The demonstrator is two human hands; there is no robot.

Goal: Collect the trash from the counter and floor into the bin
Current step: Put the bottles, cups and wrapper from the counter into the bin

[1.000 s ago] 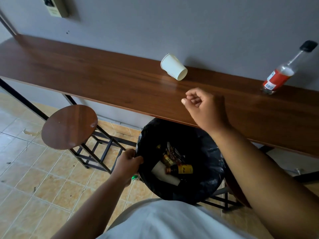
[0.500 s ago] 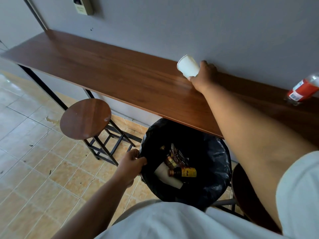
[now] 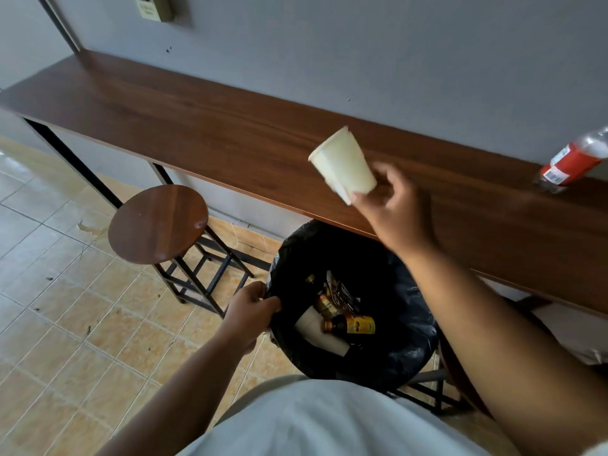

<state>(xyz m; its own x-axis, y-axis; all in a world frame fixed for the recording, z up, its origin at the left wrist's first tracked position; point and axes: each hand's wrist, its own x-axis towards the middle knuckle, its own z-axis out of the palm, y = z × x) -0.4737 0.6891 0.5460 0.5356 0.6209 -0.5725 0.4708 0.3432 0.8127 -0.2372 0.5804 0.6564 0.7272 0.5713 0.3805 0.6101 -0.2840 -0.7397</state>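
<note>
Paper cup (image 3: 343,166) is off the counter (image 3: 230,133), held in the air over the counter's front edge, above and just behind the bin (image 3: 355,307). Right hand (image 3: 394,209) grips it at the rim end, thumb and fingers closed around it; cup is tilted, closed base up and to the left, mouth toward the palm. Cup is off-white, plain, slightly motion-blurred; the mouth is hidden by the fingers.

Left hand (image 3: 250,311) pinches the bin's left rim, thumb inside the black liner, fingers curled outside. Bin sits on the floor under the counter's front edge. Inside: a brown bottle with yellow label (image 3: 352,325), a second small brown bottle, a white cup lying on its side (image 3: 316,330), and some wrappers too dark to identify.

Counter is a long dark wood plank running along a grey wall (image 3: 362,44), on black metal legs. A clear bottle with red label (image 3: 572,162) lies tilted at the counter's far right against the wall, its top cut off by the frame. A beige wall box (image 3: 151,8) at top left is also cut off.

Round wood stool (image 3: 158,223) with black frame stands left of the bin. Second stool at lower right is mostly hidden behind the right arm. Floor (image 3: 65,307) is beige tile with small dark scraps and a torn paper bit (image 3: 88,227) left of the stool.
</note>
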